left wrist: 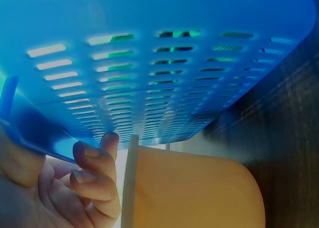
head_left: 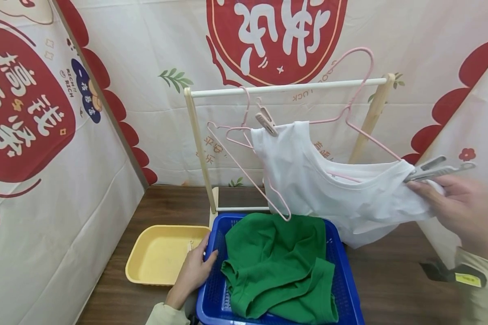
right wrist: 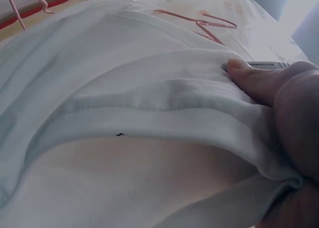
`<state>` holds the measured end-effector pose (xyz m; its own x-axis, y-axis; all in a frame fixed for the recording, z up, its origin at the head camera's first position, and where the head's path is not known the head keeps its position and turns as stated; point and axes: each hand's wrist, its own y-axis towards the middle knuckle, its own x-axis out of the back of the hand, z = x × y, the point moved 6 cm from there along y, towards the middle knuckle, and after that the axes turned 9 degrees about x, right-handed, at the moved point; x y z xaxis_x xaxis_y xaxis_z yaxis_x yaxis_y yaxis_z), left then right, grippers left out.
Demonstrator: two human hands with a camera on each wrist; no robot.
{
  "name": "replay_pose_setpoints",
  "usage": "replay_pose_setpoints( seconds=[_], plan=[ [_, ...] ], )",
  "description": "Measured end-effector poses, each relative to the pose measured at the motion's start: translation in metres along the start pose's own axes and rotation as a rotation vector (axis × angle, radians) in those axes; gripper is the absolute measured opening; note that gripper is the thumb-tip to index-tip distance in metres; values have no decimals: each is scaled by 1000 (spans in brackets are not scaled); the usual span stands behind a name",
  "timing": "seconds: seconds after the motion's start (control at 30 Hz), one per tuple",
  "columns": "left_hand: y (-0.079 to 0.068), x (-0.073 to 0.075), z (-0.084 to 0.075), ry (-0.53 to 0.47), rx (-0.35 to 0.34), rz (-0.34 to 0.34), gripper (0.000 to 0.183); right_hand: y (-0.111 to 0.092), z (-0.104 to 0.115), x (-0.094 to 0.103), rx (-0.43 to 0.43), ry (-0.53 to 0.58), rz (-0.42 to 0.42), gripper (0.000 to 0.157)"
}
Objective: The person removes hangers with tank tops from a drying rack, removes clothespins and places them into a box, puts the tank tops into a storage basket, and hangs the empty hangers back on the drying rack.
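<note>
My left hand (head_left: pixel 196 266) grips the left rim of a blue basket (head_left: pixel 351 289), its fingers under the rim in the left wrist view. A crumpled green garment (head_left: pixel 276 262) lies in the basket. My right hand (head_left: pixel 467 207) pinches the sleeve side of a white shirt (head_left: pixel 345 194); in the right wrist view the thumb presses on the fabric (right wrist: pixel 149 120). The shirt is on a pink hanger (head_left: pixel 368 131). A grey clothespin (head_left: pixel 437 170) sits at its right shoulder, just above my right hand, and a beige clothespin (head_left: pixel 266 121) at its left shoulder.
Behind the basket stands a wooden rack with a white rod (head_left: pixel 301 87). Other pink hangers (head_left: pixel 244 174) are at its left. A yellow tray (head_left: pixel 158 253) with a small clothespin (head_left: pixel 190 245) is left of the basket. Printed cloth walls (head_left: pixel 146 58) enclose the dark wooden table (head_left: pixel 110 289).
</note>
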<state>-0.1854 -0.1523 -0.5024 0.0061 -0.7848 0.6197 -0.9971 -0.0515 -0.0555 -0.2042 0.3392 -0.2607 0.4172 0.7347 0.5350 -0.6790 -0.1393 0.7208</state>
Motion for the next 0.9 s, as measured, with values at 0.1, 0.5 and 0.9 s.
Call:
replay_pose_setpoints(
  seconds=[0.1, 0.5, 0.9],
  plan=[
    [0, 0, 1, 2, 3, -2, 62, 4, 7, -6, 26, 30, 3, 32],
    [-1, 0, 0, -9, 2, -4, 61, 18, 23, -25, 117, 74, 8, 44],
    [0, 0, 0, -17, 2, -5, 61, 24, 27, -24, 27, 241, 11, 37]
  ],
)
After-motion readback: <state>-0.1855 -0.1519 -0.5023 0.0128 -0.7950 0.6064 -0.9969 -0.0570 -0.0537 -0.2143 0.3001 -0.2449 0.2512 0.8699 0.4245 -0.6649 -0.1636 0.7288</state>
